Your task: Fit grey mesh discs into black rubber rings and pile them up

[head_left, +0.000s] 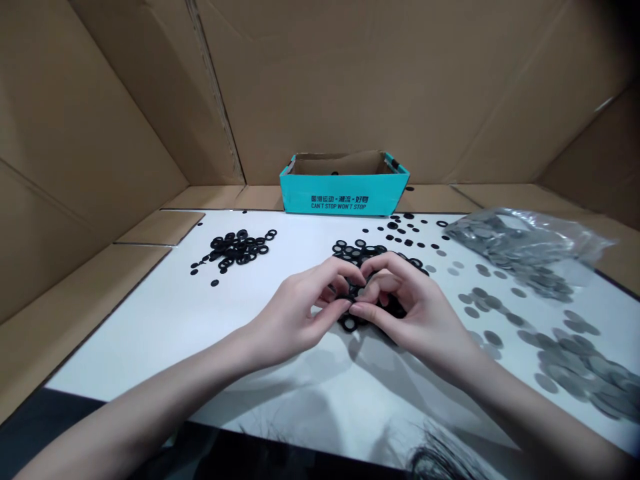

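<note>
My left hand (307, 303) and my right hand (405, 297) meet over a pile of black rings (360, 247), thumb tips nearly touching. Both hands are closed in a pinch around what looks like a black ring (351, 299), mostly hidden by the fingers. Several rings in this pile have a grey disc inside, such as one ring (349, 324) just below my thumbs. Much of the pile is covered by my hands.
A second heap of black rings (237, 248) lies to the left. Small black discs (400, 230) are scattered behind the middle pile. Loose grey discs (575, 363) and a clear plastic bag (520, 240) of them are on the right. A turquoise box (345, 193) stands at the back, between cardboard walls (350, 80).
</note>
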A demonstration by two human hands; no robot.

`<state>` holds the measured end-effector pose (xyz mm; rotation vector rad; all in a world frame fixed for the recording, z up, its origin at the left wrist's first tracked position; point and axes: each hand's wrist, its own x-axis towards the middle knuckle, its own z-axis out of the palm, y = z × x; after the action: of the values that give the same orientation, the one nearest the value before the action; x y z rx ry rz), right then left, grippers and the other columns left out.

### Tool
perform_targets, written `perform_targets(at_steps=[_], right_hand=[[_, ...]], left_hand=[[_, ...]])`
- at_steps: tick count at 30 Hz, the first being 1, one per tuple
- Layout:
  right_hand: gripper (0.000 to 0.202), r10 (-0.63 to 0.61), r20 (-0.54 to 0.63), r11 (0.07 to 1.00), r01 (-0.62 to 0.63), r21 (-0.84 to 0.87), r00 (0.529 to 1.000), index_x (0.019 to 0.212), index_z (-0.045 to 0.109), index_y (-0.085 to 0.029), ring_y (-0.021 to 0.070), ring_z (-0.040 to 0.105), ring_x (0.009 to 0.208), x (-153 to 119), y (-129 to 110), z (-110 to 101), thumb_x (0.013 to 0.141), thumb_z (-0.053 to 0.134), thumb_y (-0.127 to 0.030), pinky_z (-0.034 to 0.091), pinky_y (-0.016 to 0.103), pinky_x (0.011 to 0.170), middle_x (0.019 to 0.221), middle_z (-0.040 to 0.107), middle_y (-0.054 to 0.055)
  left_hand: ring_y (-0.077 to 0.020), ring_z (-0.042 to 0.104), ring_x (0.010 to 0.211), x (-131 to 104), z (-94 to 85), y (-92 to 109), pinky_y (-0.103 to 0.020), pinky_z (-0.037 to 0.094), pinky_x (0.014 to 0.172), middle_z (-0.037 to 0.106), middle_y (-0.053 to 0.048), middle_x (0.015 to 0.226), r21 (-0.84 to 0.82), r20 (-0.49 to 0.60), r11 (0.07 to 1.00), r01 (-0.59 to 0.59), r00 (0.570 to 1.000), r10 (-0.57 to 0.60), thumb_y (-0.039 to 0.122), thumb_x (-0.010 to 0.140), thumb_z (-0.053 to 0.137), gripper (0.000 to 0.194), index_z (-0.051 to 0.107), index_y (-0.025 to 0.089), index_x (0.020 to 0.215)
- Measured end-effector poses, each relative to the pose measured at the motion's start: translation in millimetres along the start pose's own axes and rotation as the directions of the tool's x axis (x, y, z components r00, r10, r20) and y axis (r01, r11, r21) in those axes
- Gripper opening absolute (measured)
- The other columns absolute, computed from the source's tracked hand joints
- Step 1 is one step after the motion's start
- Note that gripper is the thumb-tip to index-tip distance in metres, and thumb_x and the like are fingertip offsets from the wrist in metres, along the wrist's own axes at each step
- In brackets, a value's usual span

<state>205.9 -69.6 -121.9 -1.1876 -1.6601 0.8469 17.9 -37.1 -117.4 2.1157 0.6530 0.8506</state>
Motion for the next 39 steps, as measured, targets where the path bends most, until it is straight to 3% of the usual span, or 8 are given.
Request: perform_targets(at_steps=[4, 8, 11, 14, 18, 26, 33, 39], right_hand=[[0.02, -0.007, -0.007, 0.998, 0.008, 0.062, 1.0, 0.091, 0.05, -0.024, 0.0115, 0.057, 0.057, -1.3, -3.4, 0.6, 0.079, 0.066, -0.018, 0.044, 0.024, 0.057, 0.06, 0.057, -0.008], [0.025, -0.072, -0.1, 0.993, 0.08, 0.082, 0.992, 0.083, 0.043, -0.025, 0.0104, 0.056, 0.06, -4.7, -3.0, 2.8, 0.079, 0.067, -0.017, 0.046, 0.022, 0.059, 0.063, 0.052, -0.008], [0.023, -0.092, -0.047, 0.996, 0.092, 0.0, 0.995, 0.083, 0.045, -0.025, 0.0107, 0.057, 0.063, -5.1, 0.3, 2.0, 0.08, 0.065, -0.016, 0.046, 0.023, 0.061, 0.067, 0.055, -0.007], [0.022, -0.096, 0.008, 0.99, 0.096, -0.108, 0.995, 0.091, 0.049, -0.025, 0.013, 0.065, 0.07, -3.3, 2.4, -1.0, 0.08, 0.066, -0.016, 0.048, 0.025, 0.066, 0.074, 0.064, -0.005], [0.025, -0.135, -0.073, 0.978, 0.121, -0.172, 0.988, 0.096, 0.05, -0.025, 0.0147, 0.07, 0.079, -0.7, 1.7, -3.6, 0.08, 0.068, -0.017, 0.051, 0.026, 0.072, 0.083, 0.071, -0.002], [0.023, -0.137, -0.074, 0.978, 0.123, -0.171, 0.988, 0.093, 0.049, -0.025, 0.0133, 0.067, 0.066, -2.4, 1.4, -0.5, 0.081, 0.065, -0.013, 0.049, 0.024, 0.061, 0.071, 0.068, -0.005], [0.021, -0.161, -0.088, 0.985, 0.154, -0.084, 0.983, 0.086, 0.044, -0.025, 0.0115, 0.056, 0.062, -5.5, -1.2, 2.9, 0.083, 0.063, -0.015, 0.046, 0.025, 0.06, 0.07, 0.052, -0.006], [0.023, -0.168, -0.022, 0.965, 0.16, -0.206, 0.986, 0.089, 0.049, -0.024, 0.0154, 0.065, 0.072, -3.5, 1.1, 1.5, 0.08, 0.067, -0.013, 0.049, 0.03, 0.069, 0.078, 0.062, -0.003]], left_hand=[[-0.0066, 0.058, 0.074, -0.2, -0.4, 1.7, -0.019, 0.052, 0.068, 0.058, 0.001, 0.097, 0.015, 0.008, 1.0, -0.006, 1.0, 0.006, 0.007, 0.091, 0.051, 0.022, 0.05, 0.021, 0.108], [-0.0066, 0.057, 0.075, 0.4, -6.6, 6.1, -0.019, 0.05, 0.07, 0.059, 0.002, 0.096, 0.074, 0.075, 0.997, -0.013, 0.997, 0.007, 0.005, 0.09, 0.052, 0.019, 0.05, 0.021, 0.101], [-0.009, 0.058, 0.081, 0.4, -8.3, 6.2, -0.02, 0.05, 0.072, 0.06, 0.001, 0.095, 0.106, 0.115, 0.994, 0.0, 0.993, -0.012, 0.006, 0.09, 0.052, 0.022, 0.052, 0.022, 0.106], [-0.01, 0.059, 0.081, 0.8, -6.5, 4.6, -0.022, 0.051, 0.072, 0.062, 0.0, 0.098, 0.098, 0.081, 0.995, 0.01, 0.997, -0.018, 0.006, 0.09, 0.053, 0.028, 0.051, 0.022, 0.113], [-0.0097, 0.06, 0.079, 2.7, -3.3, 4.0, -0.023, 0.052, 0.074, 0.065, 0.0, 0.096, 0.083, 0.013, 0.996, 0.017, 1.0, -0.018, 0.004, 0.088, 0.054, 0.034, 0.05, 0.021, 0.117], [-0.0085, 0.061, 0.081, 1.3, 1.1, 4.2, -0.02, 0.052, 0.074, 0.062, 0.001, 0.094, 0.076, -0.03, 0.997, 0.003, 1.0, 0.0, 0.004, 0.089, 0.052, 0.03, 0.05, 0.021, 0.114], [-0.0081, 0.054, 0.075, -0.3, -5.7, 7.7, -0.02, 0.049, 0.07, 0.058, 0.003, 0.092, 0.157, 0.072, 0.988, 0.001, 0.997, -0.013, 0.004, 0.088, 0.052, 0.026, 0.049, 0.023, 0.106], [-0.0107, 0.059, 0.079, 0.1, -7.3, 3.4, -0.023, 0.05, 0.073, 0.062, 0.0, 0.096, 0.166, 0.079, 0.986, -0.018, 0.997, 0.005, 0.001, 0.085, 0.051, 0.036, 0.049, 0.023, 0.114]])
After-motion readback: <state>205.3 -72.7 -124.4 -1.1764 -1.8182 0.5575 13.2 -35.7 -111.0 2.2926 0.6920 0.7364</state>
